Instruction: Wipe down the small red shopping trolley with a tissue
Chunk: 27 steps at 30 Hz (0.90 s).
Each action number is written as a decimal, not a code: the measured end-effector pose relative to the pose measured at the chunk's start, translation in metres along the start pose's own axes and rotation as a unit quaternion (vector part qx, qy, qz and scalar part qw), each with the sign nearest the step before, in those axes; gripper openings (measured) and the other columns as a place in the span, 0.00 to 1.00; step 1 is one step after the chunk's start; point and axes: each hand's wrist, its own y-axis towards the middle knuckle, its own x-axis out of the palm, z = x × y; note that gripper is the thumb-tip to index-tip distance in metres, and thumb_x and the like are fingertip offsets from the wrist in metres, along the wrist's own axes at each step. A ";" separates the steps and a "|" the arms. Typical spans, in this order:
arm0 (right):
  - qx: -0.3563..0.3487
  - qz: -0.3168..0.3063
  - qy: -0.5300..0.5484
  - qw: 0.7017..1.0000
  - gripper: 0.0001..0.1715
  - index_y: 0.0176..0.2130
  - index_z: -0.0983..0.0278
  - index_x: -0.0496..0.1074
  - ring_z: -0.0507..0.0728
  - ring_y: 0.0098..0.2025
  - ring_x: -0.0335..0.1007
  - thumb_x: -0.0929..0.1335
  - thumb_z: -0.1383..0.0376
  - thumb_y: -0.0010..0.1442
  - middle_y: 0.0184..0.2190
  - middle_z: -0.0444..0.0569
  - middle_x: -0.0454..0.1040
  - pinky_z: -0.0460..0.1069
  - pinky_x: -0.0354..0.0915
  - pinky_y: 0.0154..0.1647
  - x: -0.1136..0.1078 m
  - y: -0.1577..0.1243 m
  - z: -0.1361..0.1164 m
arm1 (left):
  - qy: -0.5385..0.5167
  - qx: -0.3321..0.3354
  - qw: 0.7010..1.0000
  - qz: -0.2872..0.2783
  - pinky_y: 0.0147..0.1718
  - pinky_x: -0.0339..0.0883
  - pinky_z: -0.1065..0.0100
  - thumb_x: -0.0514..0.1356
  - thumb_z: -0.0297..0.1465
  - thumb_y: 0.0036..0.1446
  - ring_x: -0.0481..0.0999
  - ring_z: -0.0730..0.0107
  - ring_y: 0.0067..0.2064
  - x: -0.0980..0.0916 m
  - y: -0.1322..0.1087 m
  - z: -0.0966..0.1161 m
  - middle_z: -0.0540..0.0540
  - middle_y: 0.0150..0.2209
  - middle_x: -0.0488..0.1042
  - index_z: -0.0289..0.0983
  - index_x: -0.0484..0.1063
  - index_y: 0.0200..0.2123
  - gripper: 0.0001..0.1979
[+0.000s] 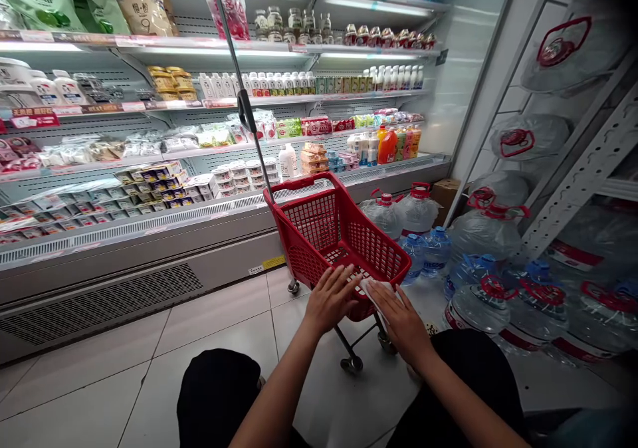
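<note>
A red shopping cart [314, 219] with a perforated basket stands on castors in the middle of the view. My left hand [331, 298] is at the basket's near end, its fingers spread and nothing in it. Close to its right, my right hand [399, 315] lies over a white cloth or tissue [367, 286] at the rim, pressing it between the fingers and the cart's near edge. Part of the white piece is hidden under the fingers. The basket shows no goods inside.
Behind the cart runs a refrigerated display [239, 225] with shelves of bottles, tubs and packs. Large water bottles [478, 305] with red or blue caps crowd the right side, beside a white metal rack [583, 175]. A thin black pole [232, 42] rises from the cart. My knees frame the bottom.
</note>
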 end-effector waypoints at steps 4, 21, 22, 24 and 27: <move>0.041 0.005 -0.018 0.999 0.48 0.77 0.57 0.35 0.56 0.76 0.49 0.54 0.79 0.66 0.74 0.46 0.56 0.61 0.45 0.77 -0.007 -0.011 0.017 | 0.013 -0.071 0.997 -0.013 0.73 0.50 0.51 0.55 0.45 0.72 0.53 0.57 0.76 -0.005 0.005 -0.013 0.49 0.76 0.53 0.51 0.50 0.75 0.33; 0.052 0.041 -0.062 0.996 0.46 0.78 0.59 0.36 0.58 0.76 0.51 0.55 0.77 0.67 0.75 0.47 0.55 0.61 0.47 0.77 -0.008 -0.011 0.011 | 0.040 -0.072 0.996 -0.027 0.75 0.43 0.52 0.56 0.35 0.69 0.51 0.59 0.76 0.003 0.019 0.013 0.51 0.77 0.49 0.46 0.44 0.77 0.38; 0.063 0.042 -0.064 0.995 0.46 0.78 0.58 0.36 0.58 0.76 0.50 0.54 0.76 0.67 0.75 0.46 0.54 0.61 0.47 0.77 -0.009 -0.018 0.016 | 0.045 -0.085 0.995 -0.029 0.75 0.44 0.50 0.57 0.34 0.68 0.49 0.56 0.77 0.002 0.019 0.007 0.50 0.77 0.48 0.47 0.45 0.77 0.39; 0.085 0.050 -0.065 0.993 0.45 0.78 0.57 0.37 0.58 0.76 0.50 0.54 0.75 0.68 0.75 0.46 0.54 0.61 0.48 0.76 -0.008 -0.029 0.024 | 0.052 -0.112 0.992 -0.032 0.74 0.45 0.46 0.60 0.31 0.65 0.46 0.48 0.77 0.001 0.021 -0.001 0.50 0.77 0.47 0.49 0.48 0.76 0.41; 0.108 0.060 -0.064 0.990 0.44 0.78 0.58 0.38 0.58 0.76 0.50 0.54 0.75 0.69 0.75 0.47 0.55 0.61 0.48 0.76 -0.005 -0.031 0.029 | 0.046 -0.125 0.991 -0.034 0.73 0.45 0.43 0.62 0.28 0.61 0.45 0.42 0.77 0.004 0.026 0.000 0.50 0.77 0.50 0.51 0.53 0.75 0.41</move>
